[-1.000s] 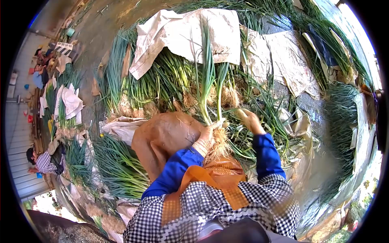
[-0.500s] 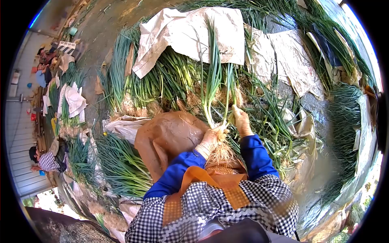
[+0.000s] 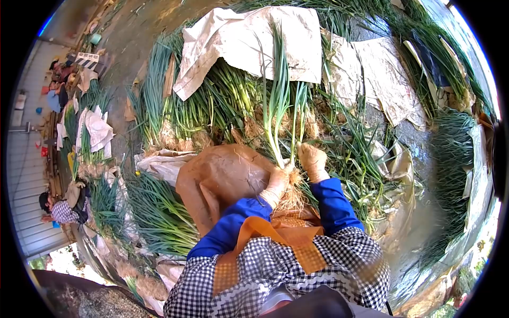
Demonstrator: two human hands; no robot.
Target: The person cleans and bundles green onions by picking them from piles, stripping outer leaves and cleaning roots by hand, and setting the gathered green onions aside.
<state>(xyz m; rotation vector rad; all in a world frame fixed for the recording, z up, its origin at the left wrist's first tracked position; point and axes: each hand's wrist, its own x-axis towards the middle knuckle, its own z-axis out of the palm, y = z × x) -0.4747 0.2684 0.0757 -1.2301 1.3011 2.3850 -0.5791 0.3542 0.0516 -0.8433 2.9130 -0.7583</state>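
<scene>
My left hand (image 3: 277, 184) is closed round the base of a small bunch of green onions (image 3: 273, 127). Their leaves point up and away from me, and the pale roots (image 3: 290, 197) hang below my fingers. Just to the right, my right hand (image 3: 313, 160) is closed in a fist against the outer stalks. Whatever its fingers pinch is hidden. Under the left forearm, a brown sheet (image 3: 222, 172) covers my knee. Ahead lies a thick row of green onions (image 3: 222, 93), roots toward me, partly under a whitish sack (image 3: 249, 45).
Loose leaves and stalks (image 3: 366, 164) pile up to my right. More green onions lie at my left (image 3: 159, 212) and along the far right (image 3: 453, 169). Another sack (image 3: 382, 74) is spread at the upper right. A person in a checked top (image 3: 63, 211) is at the far left.
My right hand has come down and slightly toward me along the stalks, from higher on the stem. My left hand has barely shifted and keeps hold of the green onions.
</scene>
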